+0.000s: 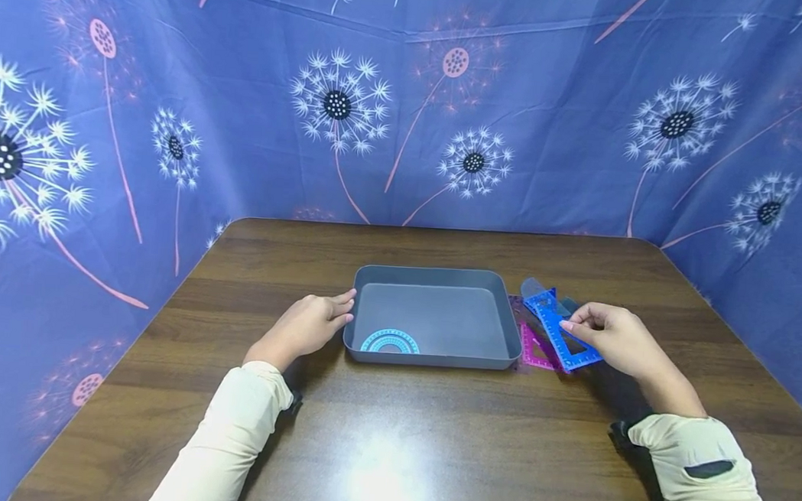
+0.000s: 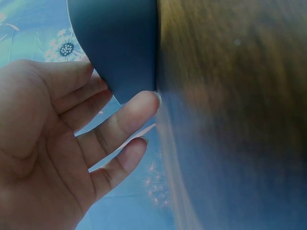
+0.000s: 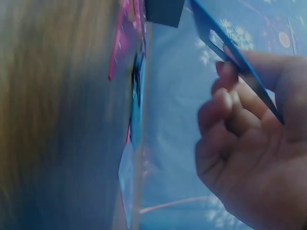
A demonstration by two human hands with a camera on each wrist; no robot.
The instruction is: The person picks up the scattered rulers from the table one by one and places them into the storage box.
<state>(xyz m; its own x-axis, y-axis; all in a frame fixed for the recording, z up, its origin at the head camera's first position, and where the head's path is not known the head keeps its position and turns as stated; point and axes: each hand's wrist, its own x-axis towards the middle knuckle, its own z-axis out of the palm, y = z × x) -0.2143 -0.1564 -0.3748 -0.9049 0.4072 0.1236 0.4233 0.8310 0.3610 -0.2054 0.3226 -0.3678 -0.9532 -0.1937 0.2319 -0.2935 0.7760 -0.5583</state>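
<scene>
- The left hand [image 1: 307, 325] rests on the desk [image 1: 431, 436] at the left wall of the grey tray [image 1: 507, 318]. Its fingers are straight and relaxed, with the tips against the tray's outer side; this grip has hold of nothing.
- Inside the tray, near its front left corner, lies a light blue protractor [image 1: 390, 342], flat on the tray floor with its arc toward the far side.
- Just right of the tray, a pink set square [image 1: 535, 354] lies flat on the desk, with other translucent rulers [image 1: 533, 289] beyond it; how many I cannot tell.
- The blue set square [image 1: 561, 333] lies over the pink one. Its long axis runs from far-left to near-right, and its near end is raised off the desk in the right wrist view.
- The right hand [image 1: 616, 340] pinches that near end between thumb and curled fingers. The tray lies to the left of this grip, nearer the right hand than the left hand is to the set square.
</scene>
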